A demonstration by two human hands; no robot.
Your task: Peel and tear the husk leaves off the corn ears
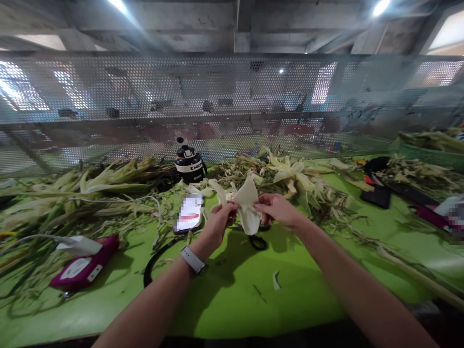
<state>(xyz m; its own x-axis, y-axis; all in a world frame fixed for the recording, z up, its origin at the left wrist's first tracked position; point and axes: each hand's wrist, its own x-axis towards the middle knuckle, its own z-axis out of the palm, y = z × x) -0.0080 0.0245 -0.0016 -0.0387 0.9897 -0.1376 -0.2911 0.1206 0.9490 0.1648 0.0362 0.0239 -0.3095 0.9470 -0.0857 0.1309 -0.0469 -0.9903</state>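
Note:
A pale, broad piece of corn husk (248,210) is stretched between my two hands above the green table. My left hand (223,220), with a watch (194,260) on its wrist, pinches the husk's left edge. On the other side, my right hand (277,209) pinches its right edge between thumb and fingers. Below the husk lies something with a black loop handle (258,242), maybe scissors, mostly hidden. A phone with a lit screen (189,212) stands just left of my left hand.
Heaps of husks lie left (108,186) and behind my hands (293,174). A black bottle (189,164) stands at the back before a perforated metal screen (224,96). A purple power bank (85,263) with a white plug sits left. A green basket (427,153) is far right.

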